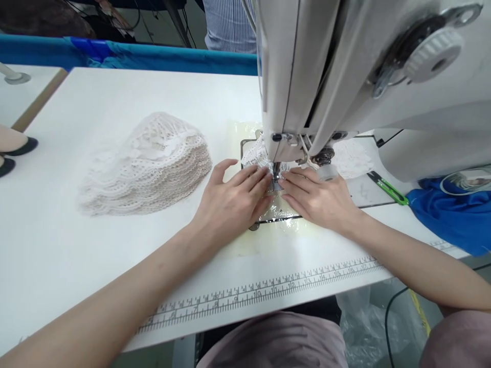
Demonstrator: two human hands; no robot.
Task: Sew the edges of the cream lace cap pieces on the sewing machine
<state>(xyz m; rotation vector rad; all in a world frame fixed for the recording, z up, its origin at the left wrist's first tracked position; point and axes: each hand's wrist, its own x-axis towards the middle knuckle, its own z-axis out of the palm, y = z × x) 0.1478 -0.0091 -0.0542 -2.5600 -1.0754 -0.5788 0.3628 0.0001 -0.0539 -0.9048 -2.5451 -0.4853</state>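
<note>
White lace fabric [253, 152] lies under the presser foot [276, 169] of a sewing machine [326, 66]. My left hand [236, 199] rests flat to the left of the needle, its fingertips on the lace and its thumb spread away. On the other side, my right hand [320, 197] lies with outstretched fingers, the tips close to the presser foot and at the fabric's near edge. More white lace [351, 157] spreads behind the right hand, partly hidden by the machine head. To the left sits a stacked pile of lace pieces [153, 163].
Green thread snips [389, 189] lie right of the machine bed, beside a bundle of blue cloth [456, 209]. A printed ruler [257, 294] runs along the front edge of the white table [115, 255]. Another person in a striped garment [230, 25] is beyond the table.
</note>
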